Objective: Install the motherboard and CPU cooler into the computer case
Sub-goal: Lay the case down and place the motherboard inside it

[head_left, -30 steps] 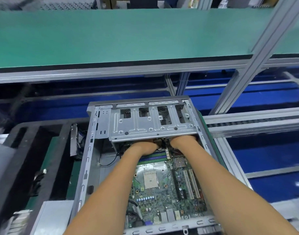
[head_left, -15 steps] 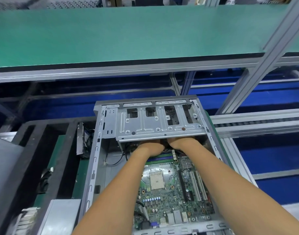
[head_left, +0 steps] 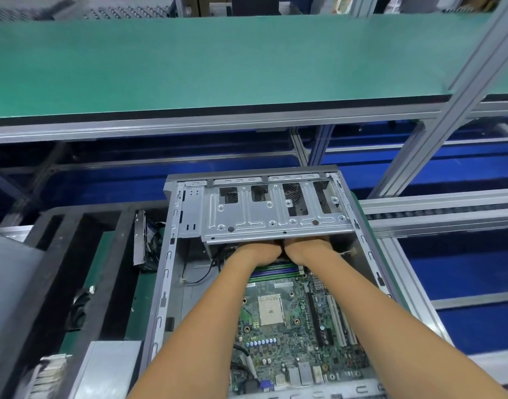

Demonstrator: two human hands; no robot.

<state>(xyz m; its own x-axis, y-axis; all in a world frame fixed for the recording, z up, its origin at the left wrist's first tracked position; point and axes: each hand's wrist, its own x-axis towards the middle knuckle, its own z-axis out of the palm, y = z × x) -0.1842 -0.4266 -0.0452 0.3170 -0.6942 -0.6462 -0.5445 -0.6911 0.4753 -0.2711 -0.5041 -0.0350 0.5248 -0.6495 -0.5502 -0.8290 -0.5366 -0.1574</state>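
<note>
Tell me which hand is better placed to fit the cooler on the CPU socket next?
Neither clearly. The left hand and right hand both reach under the drive cage, fingers hidden. The left forearm lies slightly nearer the socket; no cooler is visible.

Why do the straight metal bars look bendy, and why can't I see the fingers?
Head view: the wide-angle lens bows the shelf rail and tilts the post; the corners look soft and smeared. Head view: both hands, left hand and right hand, reach under the drive cage, whose shadow and metal hide the fingers. The motherboard is sharp and evenly lit.
</note>
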